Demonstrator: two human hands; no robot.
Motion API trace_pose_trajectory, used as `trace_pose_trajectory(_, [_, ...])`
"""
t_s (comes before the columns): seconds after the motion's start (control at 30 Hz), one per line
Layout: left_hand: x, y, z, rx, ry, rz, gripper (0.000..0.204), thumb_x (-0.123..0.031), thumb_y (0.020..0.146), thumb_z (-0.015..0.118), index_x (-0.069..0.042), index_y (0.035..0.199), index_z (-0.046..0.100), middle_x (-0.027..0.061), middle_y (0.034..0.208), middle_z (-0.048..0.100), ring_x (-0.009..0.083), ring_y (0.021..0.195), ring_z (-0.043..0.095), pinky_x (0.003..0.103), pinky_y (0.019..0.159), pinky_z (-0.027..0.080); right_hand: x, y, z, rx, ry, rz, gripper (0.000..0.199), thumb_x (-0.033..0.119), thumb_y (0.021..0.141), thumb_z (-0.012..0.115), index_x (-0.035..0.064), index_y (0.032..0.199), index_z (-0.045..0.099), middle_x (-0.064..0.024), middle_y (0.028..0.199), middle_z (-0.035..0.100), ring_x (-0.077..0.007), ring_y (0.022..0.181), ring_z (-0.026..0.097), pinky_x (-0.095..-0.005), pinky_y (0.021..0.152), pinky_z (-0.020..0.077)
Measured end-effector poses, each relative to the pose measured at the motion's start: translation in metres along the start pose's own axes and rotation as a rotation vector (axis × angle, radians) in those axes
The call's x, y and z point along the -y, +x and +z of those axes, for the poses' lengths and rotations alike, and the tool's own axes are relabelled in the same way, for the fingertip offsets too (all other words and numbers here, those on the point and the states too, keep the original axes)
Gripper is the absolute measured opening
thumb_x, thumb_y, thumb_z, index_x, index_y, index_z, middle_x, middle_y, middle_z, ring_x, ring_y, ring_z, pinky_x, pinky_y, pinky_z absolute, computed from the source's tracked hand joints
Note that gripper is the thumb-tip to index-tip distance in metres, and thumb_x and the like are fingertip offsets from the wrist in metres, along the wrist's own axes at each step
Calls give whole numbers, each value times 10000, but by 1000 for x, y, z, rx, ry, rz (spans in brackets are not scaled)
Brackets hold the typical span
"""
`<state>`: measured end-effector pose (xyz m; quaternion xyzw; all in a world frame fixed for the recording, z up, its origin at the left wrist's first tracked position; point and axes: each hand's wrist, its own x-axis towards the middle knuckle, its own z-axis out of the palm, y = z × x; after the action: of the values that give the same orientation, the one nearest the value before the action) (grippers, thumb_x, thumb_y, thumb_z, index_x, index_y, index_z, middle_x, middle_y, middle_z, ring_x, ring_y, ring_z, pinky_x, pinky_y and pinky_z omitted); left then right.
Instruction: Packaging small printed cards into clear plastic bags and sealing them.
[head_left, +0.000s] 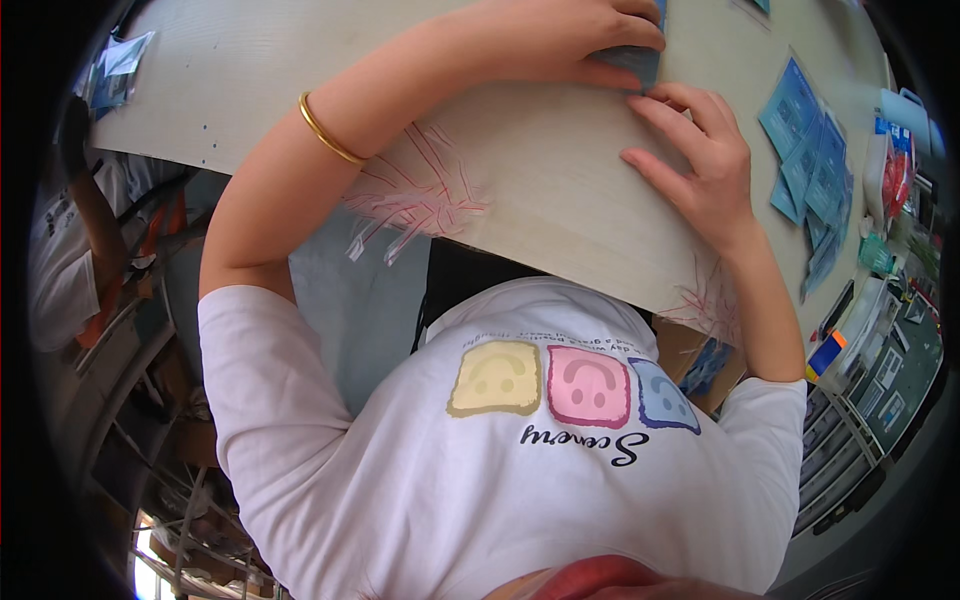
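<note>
My left hand (pixel 575 40) is at the far edge of the view, its thumb and fingers closed on a flat blue packet (pixel 648 64). Part of that packet is hidden by the hand and cut off by the frame. Just to the right and nearer me, my right hand (pixel 705 155) holds nothing, its thumb and fingers apart. The index fingertip is close to the packet's near corner; whether it touches I cannot tell.
Thin clear strips with red lines (pixel 430 195) lie bunched at the table's (pixel 560 180) near edge, with more strips (pixel 708 300) by my right forearm. Several blue packets (pixel 812 150) overlap at the right. Clear-wrapped packets (pixel 120 70) sit far left, near another person's arm (pixel 98 220).
</note>
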<state>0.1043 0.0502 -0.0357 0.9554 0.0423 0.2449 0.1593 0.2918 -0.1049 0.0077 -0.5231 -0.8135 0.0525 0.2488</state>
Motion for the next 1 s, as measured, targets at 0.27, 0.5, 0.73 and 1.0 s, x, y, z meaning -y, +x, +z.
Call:
trace_pose_trajectory(0.27, [-47, -16, -44, 232, -77, -132, 355, -279, 859, 774, -71, 1120, 653, 78, 1261, 641, 285, 1172, 607, 414, 959, 514, -24, -11, 16, -98, -113, -168, 174, 84, 776, 792, 83, 936, 724, -33, 976, 682, -232, 852, 675, -352, 694, 556])
trace_pose_trajectory(0.5, [-59, -45, -12, -79, 62, -120, 154, -128, 815, 769, -35, 884, 667, 84, 1070, 703, 268, 1033, 660, 381, 863, 569, -27, -15, 5, -12, 114, -116, 189, 92, 800, 791, 70, 975, 723, -53, 1012, 677, -249, 869, 666, -360, 736, 558])
trace_pose_trajectory(0.73, [-57, -39, -18, -53, -122, -247, 116, -53, 853, 723, -38, 959, 682, 77, 1097, 707, 275, 1022, 656, 389, 862, 570, -39, -22, 9, -28, 288, 127, 188, 138, 797, 825, 37, 914, 717, -63, 1057, 645, -252, 916, 633, -364, 775, 536])
trace_pose_trajectory(1.0, [-53, -39, -30, -53, -380, -427, 445, 0, 867, 711, -75, 1302, 664, 106, 1366, 608, 299, 1061, 674, 394, 932, 576, -34, -10, 12, -37, 375, 322, 124, 78, 844, 743, 5, 790, 658, -75, 1061, 613, -256, 1000, 600, -347, 808, 521])
